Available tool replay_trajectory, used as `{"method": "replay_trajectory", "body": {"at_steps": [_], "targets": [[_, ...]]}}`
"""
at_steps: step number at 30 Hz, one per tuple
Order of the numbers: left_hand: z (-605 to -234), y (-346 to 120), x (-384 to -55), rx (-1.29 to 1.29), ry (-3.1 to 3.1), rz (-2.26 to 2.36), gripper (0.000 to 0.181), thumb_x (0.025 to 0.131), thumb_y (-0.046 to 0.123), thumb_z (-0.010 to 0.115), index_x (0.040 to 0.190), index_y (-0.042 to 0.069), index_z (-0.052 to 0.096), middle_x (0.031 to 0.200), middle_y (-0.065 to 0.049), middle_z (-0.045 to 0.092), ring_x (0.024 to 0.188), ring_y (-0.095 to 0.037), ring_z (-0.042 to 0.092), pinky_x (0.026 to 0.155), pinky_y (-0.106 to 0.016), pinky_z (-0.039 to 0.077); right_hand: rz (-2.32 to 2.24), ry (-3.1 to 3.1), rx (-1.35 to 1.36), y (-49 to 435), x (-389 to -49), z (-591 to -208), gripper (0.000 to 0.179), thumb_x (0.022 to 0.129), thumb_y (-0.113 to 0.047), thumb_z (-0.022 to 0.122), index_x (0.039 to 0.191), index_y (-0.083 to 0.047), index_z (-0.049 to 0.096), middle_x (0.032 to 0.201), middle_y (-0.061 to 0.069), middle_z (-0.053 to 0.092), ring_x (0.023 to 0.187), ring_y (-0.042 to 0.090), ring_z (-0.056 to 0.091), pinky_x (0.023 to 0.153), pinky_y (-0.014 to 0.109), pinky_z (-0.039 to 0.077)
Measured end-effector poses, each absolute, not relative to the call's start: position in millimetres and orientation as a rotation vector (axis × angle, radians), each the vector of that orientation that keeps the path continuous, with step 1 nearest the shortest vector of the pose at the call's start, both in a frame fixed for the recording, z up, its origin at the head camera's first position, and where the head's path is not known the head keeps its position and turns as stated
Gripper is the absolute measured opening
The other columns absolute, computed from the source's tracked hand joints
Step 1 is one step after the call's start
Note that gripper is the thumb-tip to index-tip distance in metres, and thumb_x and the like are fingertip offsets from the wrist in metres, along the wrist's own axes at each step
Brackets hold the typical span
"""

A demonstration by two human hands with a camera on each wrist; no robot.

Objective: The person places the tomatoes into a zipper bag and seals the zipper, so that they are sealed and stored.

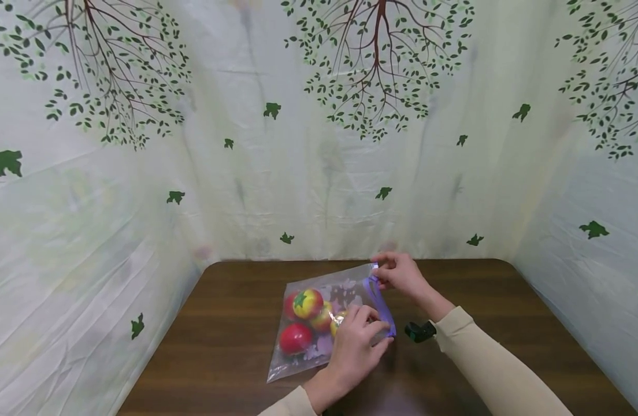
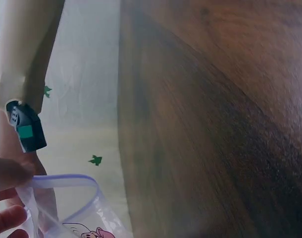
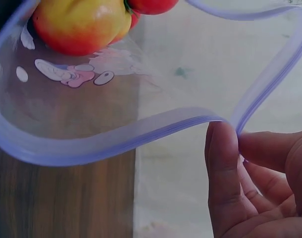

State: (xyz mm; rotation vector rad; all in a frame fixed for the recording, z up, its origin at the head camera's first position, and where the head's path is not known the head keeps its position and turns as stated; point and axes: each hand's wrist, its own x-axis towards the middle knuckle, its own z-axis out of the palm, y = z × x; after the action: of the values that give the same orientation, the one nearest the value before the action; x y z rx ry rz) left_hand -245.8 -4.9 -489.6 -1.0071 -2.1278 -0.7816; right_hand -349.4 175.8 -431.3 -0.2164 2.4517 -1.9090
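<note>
A clear zip bag [image 1: 345, 286] with a purple zip strip and printed cartoon figures lies on the table, its mouth to the right. Inside are several round red and yellow fruits [image 1: 308, 303], one with a green star-shaped top, and a plain red one [image 1: 295, 338]. My right hand [image 1: 402, 274] pinches the far corner of the mouth between thumb and fingers. My left hand [image 1: 355, 341] holds the near corner, thumb and fingertips at the strip. From the right wrist, the purple strip [image 3: 116, 141] curves apart, so the mouth gapes with fruit behind it.
The dark brown wooden table [image 1: 220, 346] has rounded far corners. A pale curtain [image 1: 329, 190] printed with trees and green leaves hangs behind it and along both sides. A small black camera [image 1: 420, 331] sits at my right wrist.
</note>
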Motion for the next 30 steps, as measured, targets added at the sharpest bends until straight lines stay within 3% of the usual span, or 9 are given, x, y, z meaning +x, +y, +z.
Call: {"method": "replay_trajectory", "body": {"at_steps": [3,6,8,12,18,22,26,30], "targets": [[-491,-6,-247,-0.991,-2.068,-0.883,0.013,0.078,0.017,0.088,0.089,0.018,0.081,0.099,0.004,0.062,0.095,-0.015,0.053,0.078,-0.027,0.047,-1.897,2.453,-0.213,177,-350,-432,0.032,0.094,-0.004,0.071,0.125,0.000,0.066,0.084,0.017,0.067,0.068,0.024,0.066,0.075,0.053,0.059],[-493,-8,-248,-0.985,-2.000,-0.989,0.013,0.076,0.013,0.089,0.085,0.018,0.081,0.098,0.003,0.065,0.096,-0.016,0.054,0.081,-0.029,0.046,-1.894,2.450,-0.215,179,-349,-431,0.031,0.094,-0.004,0.070,0.125,-0.001,0.066,0.084,0.017,0.067,0.068,0.026,0.066,0.072,0.050,0.060],[-494,-10,-249,-0.992,-1.977,-1.045,0.012,0.076,0.012,0.088,0.085,0.017,0.081,0.101,0.002,0.067,0.101,-0.017,0.055,0.086,-0.031,0.047,-1.892,2.436,-0.219,180,-348,-428,0.032,0.094,-0.003,0.069,0.126,0.001,0.065,0.087,0.020,0.067,0.073,0.035,0.066,0.070,0.046,0.060],[-494,-15,-249,-1.027,-1.967,-1.068,0.008,0.082,0.013,0.083,0.087,0.016,0.077,0.113,-0.001,0.069,0.121,-0.022,0.054,0.100,-0.042,0.045,-1.894,2.429,-0.218,184,-351,-428,0.032,0.095,-0.003,0.067,0.127,0.001,0.064,0.089,0.019,0.067,0.077,0.037,0.065,0.067,0.040,0.060],[-495,-24,-246,-1.082,-1.985,-1.021,0.014,0.085,0.006,0.077,0.091,0.013,0.067,0.137,-0.007,0.061,0.140,-0.034,0.041,0.109,-0.057,0.037,-1.925,2.431,-0.198,192,-361,-438,0.032,0.094,-0.004,0.069,0.125,0.000,0.065,0.087,0.014,0.068,0.074,0.029,0.066,0.072,0.048,0.060],[-496,-31,-243,-1.126,-1.993,-1.017,0.012,0.090,0.004,0.071,0.095,0.011,0.062,0.141,-0.012,0.058,0.142,-0.037,0.039,0.111,-0.055,0.036,-1.942,2.436,-0.182,197,-365,-442,0.032,0.094,-0.002,0.069,0.126,0.003,0.064,0.086,0.014,0.068,0.070,0.022,0.065,0.073,0.049,0.060],[-497,-36,-240,-1.125,-2.027,-1.014,0.012,0.099,0.010,0.061,0.111,0.008,0.063,0.134,-0.008,0.062,0.137,-0.031,0.047,0.108,-0.056,0.038,-1.948,2.459,-0.205,201,-367,-444,0.034,0.094,-0.001,0.069,0.126,0.006,0.063,0.087,0.016,0.068,0.069,0.020,0.065,0.070,0.046,0.060],[-498,-41,-235,-1.125,-2.064,-1.034,0.007,0.102,0.013,0.057,0.108,0.010,0.060,0.131,-0.003,0.066,0.126,-0.025,0.057,0.104,-0.051,0.043,-1.943,2.496,-0.204,205,-369,-448,0.033,0.093,0.001,0.068,0.125,0.007,0.063,0.087,0.017,0.068,0.069,0.020,0.066,0.071,0.046,0.060]]}}
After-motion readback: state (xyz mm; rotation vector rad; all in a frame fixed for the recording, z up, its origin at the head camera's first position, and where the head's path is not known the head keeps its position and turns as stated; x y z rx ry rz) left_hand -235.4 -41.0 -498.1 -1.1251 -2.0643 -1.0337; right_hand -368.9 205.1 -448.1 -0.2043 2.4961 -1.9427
